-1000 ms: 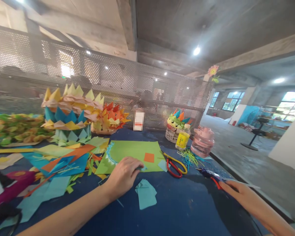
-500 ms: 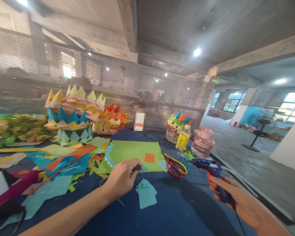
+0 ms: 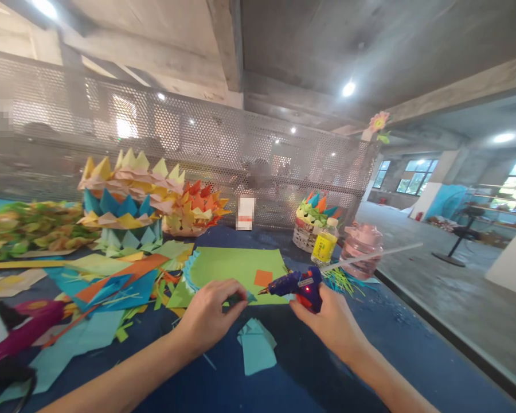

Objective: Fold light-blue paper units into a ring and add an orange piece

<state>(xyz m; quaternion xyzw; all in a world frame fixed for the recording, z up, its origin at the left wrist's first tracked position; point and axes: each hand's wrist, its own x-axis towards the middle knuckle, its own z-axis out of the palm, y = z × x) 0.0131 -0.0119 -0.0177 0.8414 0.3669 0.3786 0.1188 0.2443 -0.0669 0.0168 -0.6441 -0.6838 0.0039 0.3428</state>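
My left hand is closed in a pinch on a small piece of blue paper, mostly hidden by the fingers. My right hand grips a dark blue glue gun, its tip pointing left, just short of the pinched paper. A clear glue stick juts from the back of the gun. Both hands are at the near edge of a green paper sheet, which bears an orange square and a curved row of light blue folded pieces. Below them lies a stack of light blue paper squares.
On the left are folded-paper crowns, loose paper strips and a magenta tool. A yellow-labelled bottle, a pink jug and shredded paper stand at right. Behind is a perforated metal screen.
My right hand has brought the glue gun leftward from the table's right side to close by my left hand. The gun now covers the red and yellow scissors. My left hand has barely moved.
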